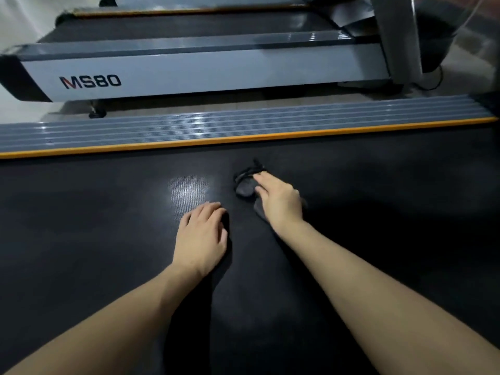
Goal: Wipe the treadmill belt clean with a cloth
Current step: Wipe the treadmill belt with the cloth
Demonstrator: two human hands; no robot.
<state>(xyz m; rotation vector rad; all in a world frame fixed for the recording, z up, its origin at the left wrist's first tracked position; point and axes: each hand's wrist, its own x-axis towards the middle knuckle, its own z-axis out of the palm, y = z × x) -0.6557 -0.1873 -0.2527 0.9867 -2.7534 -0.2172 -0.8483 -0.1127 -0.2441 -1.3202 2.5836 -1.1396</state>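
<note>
The dark cloth (244,185) lay crumpled on the treadmill belt (94,226), on the near side of the belt's orange edge strip (189,142). The right hand (280,201) pressed down on the cloth, its fingers (261,180) nearly straight and spread over it. The left hand (201,239) rested flat on the belt, nearer than the cloth and apart from it, fingers loosely extended, holding nothing.

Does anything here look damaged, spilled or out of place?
Nothing stands out. The dark cloth lies bunched on the treadmill belt under the right hand, while the left hand rests on the belt. The pale patch beside it looks like reflected light, not a spill.
</note>
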